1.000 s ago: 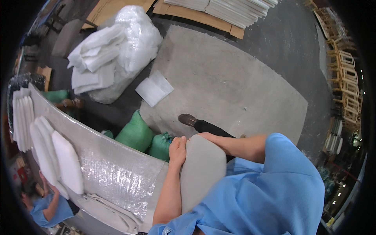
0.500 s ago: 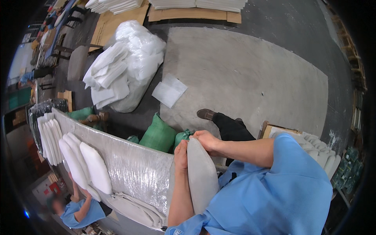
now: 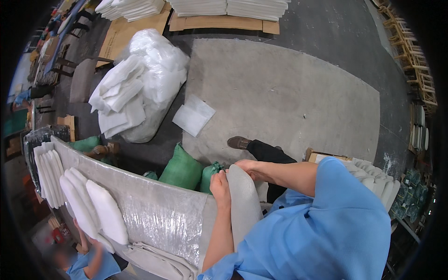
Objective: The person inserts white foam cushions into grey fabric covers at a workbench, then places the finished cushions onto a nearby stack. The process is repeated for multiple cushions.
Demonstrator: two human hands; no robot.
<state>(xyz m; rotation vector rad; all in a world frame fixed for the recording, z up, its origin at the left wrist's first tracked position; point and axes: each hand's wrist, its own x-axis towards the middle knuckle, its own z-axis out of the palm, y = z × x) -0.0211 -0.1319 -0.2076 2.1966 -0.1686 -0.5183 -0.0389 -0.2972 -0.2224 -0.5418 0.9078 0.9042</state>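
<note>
A light grey fabric-covered seat cushion [image 3: 243,200] stands on edge against my body, beside the table. My left hand [image 3: 220,186] is closed at the cushion's top left edge, its fingers pinched near the upper corner. On the far side of that corner, my right hand [image 3: 247,167] is closed on the edge, partly hidden by the cushion. To the left lies a film-wrapped table [image 3: 158,214], with a stack of folded grey covers [image 3: 161,260] near its front edge and white foam pads [image 3: 106,212] farther left.
Green sacks [image 3: 181,169] sit beyond the table, near my foot. A plastic bag of white padding [image 3: 156,79] and a white sheet [image 3: 193,115] lie on the floor. Grey cushions [image 3: 368,179] stand in rows at right. A co-worker [image 3: 95,266] reaches toward the foam pads at lower left.
My view has shifted slightly, so the floor items sit lower and farther left. Both hands stay at the cushion's upper corner, and the cushion has turned a little. The co-worker's arms moved slightly.
</note>
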